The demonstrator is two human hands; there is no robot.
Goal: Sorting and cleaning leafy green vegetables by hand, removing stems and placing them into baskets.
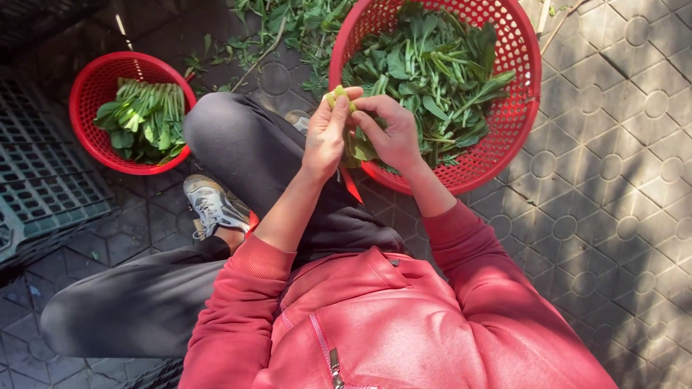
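— Paved ground (613, 180) with round patterns is under everything; what stands on it?

— Just beyond both hands, a big red basket (515, 108) full of leafy greens (432, 72). Well to the left of the left hand, a small red basket (90, 94) with trimmed bunches (148, 119).

— And the hands?

— The left hand (324, 137) and right hand (389, 133) are both pinched closed on one pale green stalk piece (340, 95), held between the fingertips, above the knee.

— How will it handle?

— I judge it light, crisp and easy to snap or bruise. Better to take it at the firm stem base, not at the soft leaves.
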